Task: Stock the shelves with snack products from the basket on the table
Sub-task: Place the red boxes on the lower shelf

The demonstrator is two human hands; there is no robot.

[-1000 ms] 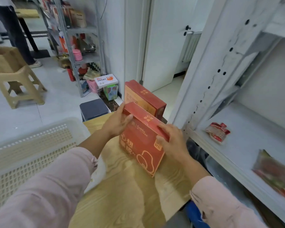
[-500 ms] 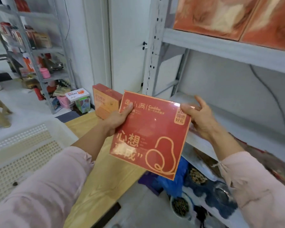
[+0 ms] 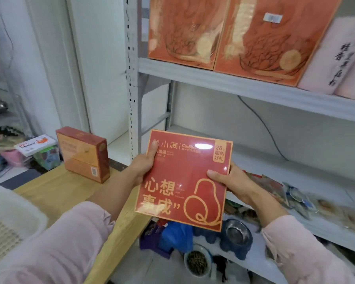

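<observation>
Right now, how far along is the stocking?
Done: two orange boxes stand on the upper shelf, and snack packets lie on the middle shelf. In hand: the left hand and right hand grip a red box. Left: shelve it, then the second box on the table. The basket is mostly out of view.

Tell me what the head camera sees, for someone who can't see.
A left hand and right hand hold a flat red box before a grey shelf unit. A second box stands on the wooden table; orange boxes stand on the shelf above.
</observation>
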